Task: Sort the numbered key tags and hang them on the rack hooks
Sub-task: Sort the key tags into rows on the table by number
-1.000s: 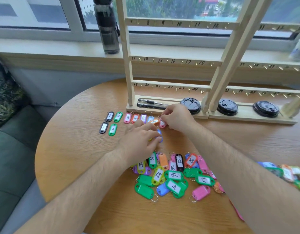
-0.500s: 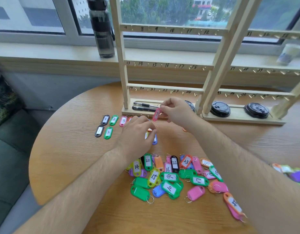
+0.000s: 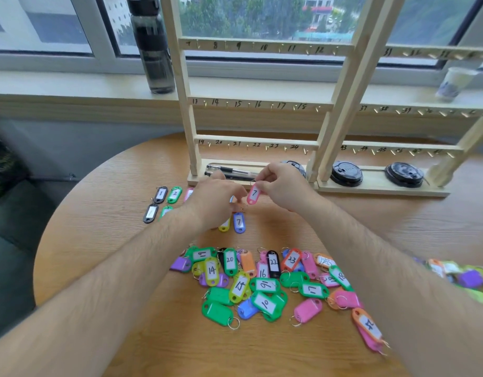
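My right hand (image 3: 282, 187) pinches the ring of a pink tag marked 7 (image 3: 253, 195), which hangs above the table. My left hand (image 3: 217, 201) hovers curled over the sorted row of tags, its fingertips by small rings; what it holds is hidden. Below it lie a blue tag marked 7 (image 3: 239, 222) and a yellow tag (image 3: 224, 225). Black and green tags (image 3: 161, 195) lie in rows at the left. A heap of coloured numbered tags (image 3: 264, 284) fills the near table. The wooden rack (image 3: 251, 144) with numbered hooks stands behind.
A dark water bottle (image 3: 152, 47) stands on the windowsill, with a paper cup (image 3: 453, 83) at the right. Pens (image 3: 229, 170) and black lids (image 3: 346, 174) lie on the rack base. More tags (image 3: 463, 278) lie at the right edge. A sofa (image 3: 6, 240) sits left of the round table.
My right hand lifted the pink tag off the row and now holds it up by its ring. My left hand moved forward over the sorted tags, uncovering the blue 7 tag.
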